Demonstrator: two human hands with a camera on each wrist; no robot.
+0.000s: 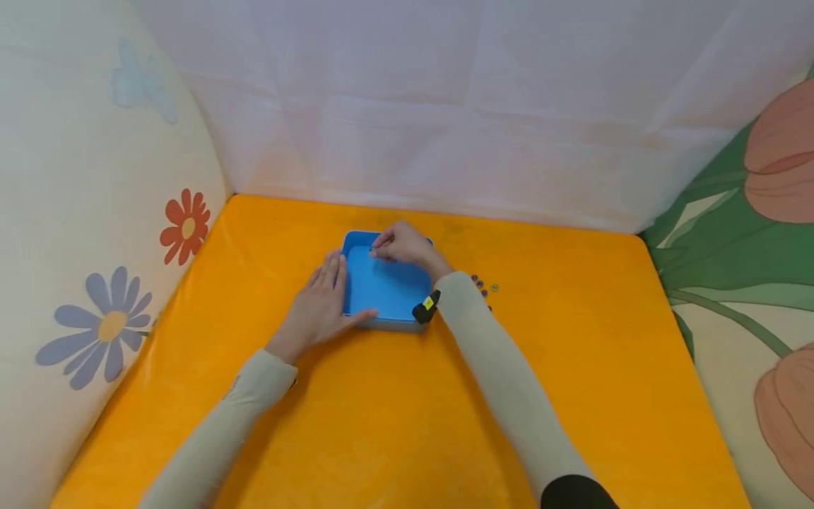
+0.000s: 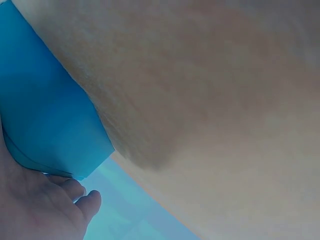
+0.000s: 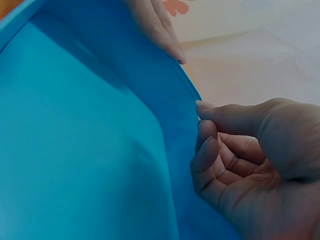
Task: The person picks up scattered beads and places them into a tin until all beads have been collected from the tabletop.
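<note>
Left arm: long, plain sleeve of pale grey-beige fabric, a tiny dark bit showing beside its cuff
Right arm: matching pale grey-beige fabric sleeve
Right wrist: small, angular black device bearing a bright yellow marking
Lower right sleeve: rounded black shape, cut off, unidentifiable
Hands: bare left hand, bare right hand

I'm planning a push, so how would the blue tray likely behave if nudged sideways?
The tray is probably stiff: its walls stand upright with the left hand against them. It seems unlikely to tip, as its floor is broad and its walls low. It may be light for its size, since the walls look thin.
</note>
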